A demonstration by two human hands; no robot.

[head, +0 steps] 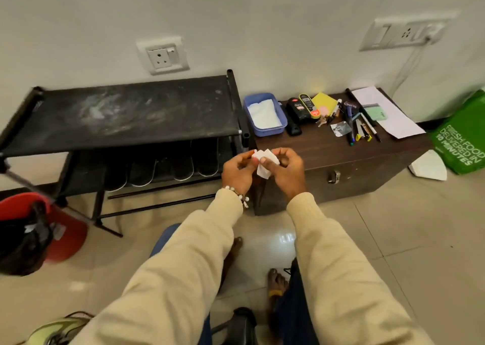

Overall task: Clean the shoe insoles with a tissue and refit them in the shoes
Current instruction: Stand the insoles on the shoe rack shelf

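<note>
A small white tissue [265, 161] is held in front of me between both hands. My left hand [237, 172] pinches its left edge and my right hand [284, 171] pinches its right side, fingers curled. Several dark insoles [183, 161] with pale rims stand leaning in a row on the lower shelf of the black shoe rack [126, 113]. A pale yellow-green shoe [55, 330] lies at the bottom left edge, partly hidden by my sleeve. A black shoe [242, 323] sits at the bottom centre between my knees.
A dark wooden trunk [341, 166] to the right carries a blue tray [263, 115] with white tissue, shoe polish bottles, pens and papers. A green bag [462, 140] stands far right. A red bin [65, 229] with a black bag stands left. My bare feet rest on the tiled floor.
</note>
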